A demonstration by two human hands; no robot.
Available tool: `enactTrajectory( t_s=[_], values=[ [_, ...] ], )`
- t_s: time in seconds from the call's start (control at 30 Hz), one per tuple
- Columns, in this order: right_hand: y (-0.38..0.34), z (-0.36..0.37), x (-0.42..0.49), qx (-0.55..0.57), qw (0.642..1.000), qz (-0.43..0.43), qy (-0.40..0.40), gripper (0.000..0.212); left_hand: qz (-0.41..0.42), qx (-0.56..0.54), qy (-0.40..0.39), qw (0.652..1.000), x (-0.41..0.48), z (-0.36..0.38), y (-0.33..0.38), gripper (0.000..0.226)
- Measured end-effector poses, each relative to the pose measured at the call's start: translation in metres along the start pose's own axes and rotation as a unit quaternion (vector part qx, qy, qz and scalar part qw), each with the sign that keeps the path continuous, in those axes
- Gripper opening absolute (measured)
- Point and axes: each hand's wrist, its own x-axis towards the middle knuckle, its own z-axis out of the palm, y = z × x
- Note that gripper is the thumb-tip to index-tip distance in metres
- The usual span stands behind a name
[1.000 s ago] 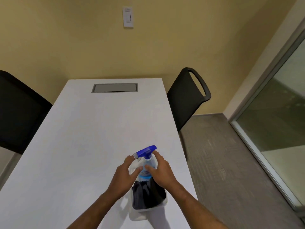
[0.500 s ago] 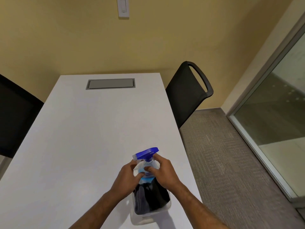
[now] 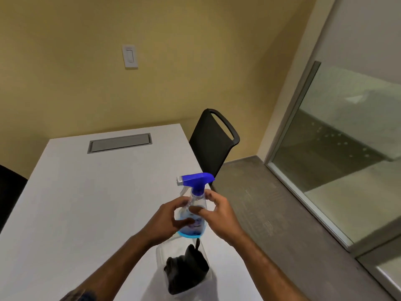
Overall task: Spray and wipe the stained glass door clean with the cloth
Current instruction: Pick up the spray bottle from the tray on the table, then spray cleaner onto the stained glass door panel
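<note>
A yellow wall with one light switch backs a white table. Two black chairs flank the table — one at its far right corner, the edge of another at its left. The glass door stands well right of the table, across grey carpet. Above the table's near edge, the left hand and right hand both grip one spray bottle, lifted over a clear container holding one dark cloth.
</note>
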Motion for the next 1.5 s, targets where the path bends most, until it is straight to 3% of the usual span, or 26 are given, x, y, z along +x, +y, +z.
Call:
enactTrajectory(
  t_s=[0.33,0.53,0.7,0.9,1.07,1.27,1.37,1.43,1.5],
  values=[
    [-0.07,-0.116,-0.078,0.042,0.992,-0.058,0.101,0.029,0.127,-0.027,-0.136,0.982,0.021,0.046,0.133,0.042],
    [-0.084,-0.202,-0.135,0.093,0.979,-0.08,0.161,0.043,0.161,-0.005,-0.244,0.956,0.024,0.111,0.216,0.04],
    [-0.079,-0.279,-0.194,0.096,0.968,-0.118,0.202,0.039,0.194,0.0,-0.344,0.919,0.022,0.189,0.28,0.05],
    [-0.062,-0.39,-0.279,0.141,0.963,-0.153,0.169,0.038,0.22,-0.053,-0.46,0.859,0.001,0.307,0.358,0.071],
    [-0.046,-0.484,-0.35,0.163,0.957,-0.161,0.176,0.036,0.238,-0.041,-0.547,0.802,-0.019,0.399,0.437,0.066],
    [-0.032,-0.572,-0.413,0.149,0.941,-0.179,0.245,0.027,0.265,-0.031,-0.577,0.772,-0.039,0.491,0.513,0.056],
    [-0.026,-0.613,-0.438,0.126,0.925,-0.189,0.304,0.029,0.277,-0.019,-0.592,0.757,-0.041,0.536,0.547,0.04],
    [-0.021,-0.641,-0.452,0.111,0.905,-0.196,0.361,0.03,0.286,-0.011,-0.585,0.759,-0.037,0.566,0.565,0.034],
    [-0.015,-0.669,-0.464,0.097,0.878,-0.202,0.423,0.023,0.288,-0.016,-0.567,0.772,-0.025,0.596,0.579,0.043]
  ],
)
